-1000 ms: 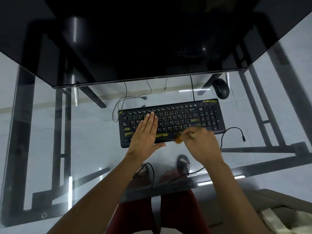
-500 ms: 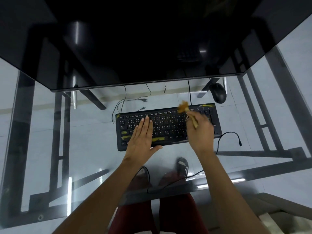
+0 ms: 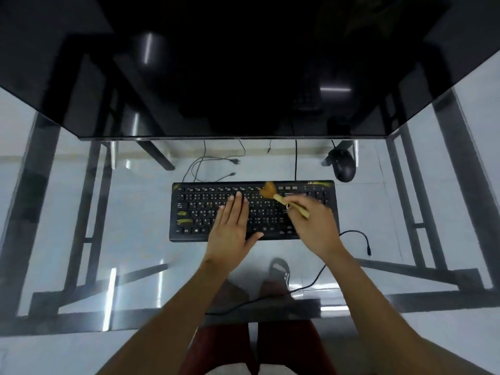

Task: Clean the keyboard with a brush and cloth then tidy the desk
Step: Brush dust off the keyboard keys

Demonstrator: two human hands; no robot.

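Left hand (image 3: pixel 231 228) laid flat, palm down, on the middle of the keyboard (image 3: pixel 253 211), fingers straight and together, pointing away, thumb splayed toward the near edge; gripping nothing. Right hand (image 3: pixel 315 226) raised over the keyboard's right half, wrist angled in from the lower right, fingers closed around the handle of the brush (image 3: pixel 282 198). Brush tilted up and to the left, pale wooden handle crossing the fingers, tan bristles fanned out at the top row of keys, right of centre. Slightly blurred around the right hand and bristles.

Pale logo at the keyboard's far right corner, too smeared to read. White key legends visible, some letters legible in the left rows, such as Q, W, A, Z, X.

Keyboard black, full-size, lying square on the glass desk (image 3: pixel 130 212), with yellowish smudges on several keys at the left side and along the far right corner. Black mouse (image 3: pixel 344 167) just beyond the far right corner. Dark monitor (image 3: pixel 243 77) looming over the far side.
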